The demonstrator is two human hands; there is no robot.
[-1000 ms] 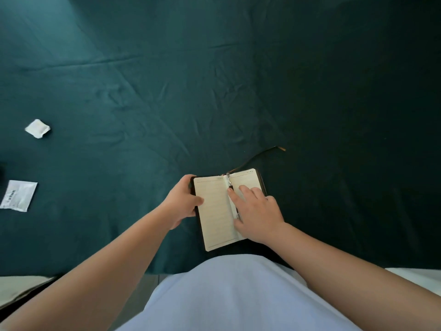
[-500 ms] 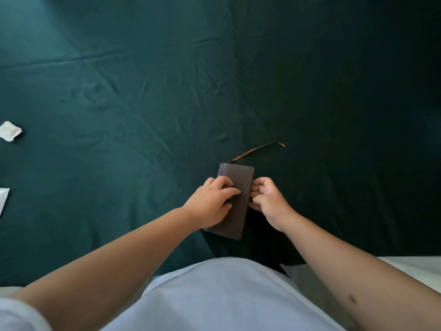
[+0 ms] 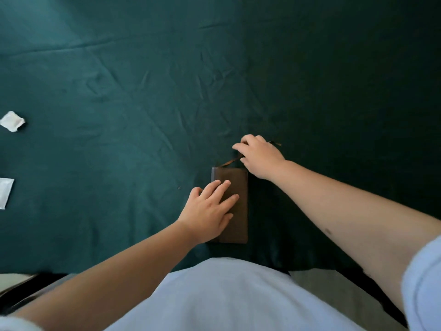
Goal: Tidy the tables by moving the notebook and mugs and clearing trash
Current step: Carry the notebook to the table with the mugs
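closed brown notebook [image 3: 235, 187] lay flat on the dark green tablecloth [image 3: 119, 91], right at the near edge, just ahead of the body. looked light and slim, with a stiff cover, probably a bit slick on the face, so likely best pinched across its 2 long edges or lifted from the spine side rather than pressed from above. nothing fragile about it, though a loose ribbon bookmark [image 3: 229, 162] trailed out of the top edge and could snag or dangle on a lift. left hand [image 3: 207, 211] rested flat on the cover, 4 fingers spread moderately and extended, palm down over the notebook's left half, pinning it without gripping anything. right hand [image 3: 259, 155] was out beyond the top right corner, fingers curled close together over the ribbon, seemingly pinching it; could not tell for sure whether the ribbon was actually caught between fingertips, since the knuckles hid the contact. ribbon's far tip poked out past the right hand on the cloth. over on the far left, well apart from the notebook, a crumpled white scrap [image 3: 12, 121] and a flat white packet [image 3: 5, 192] sat on the cloth, not yet cleared. no mugs in view.
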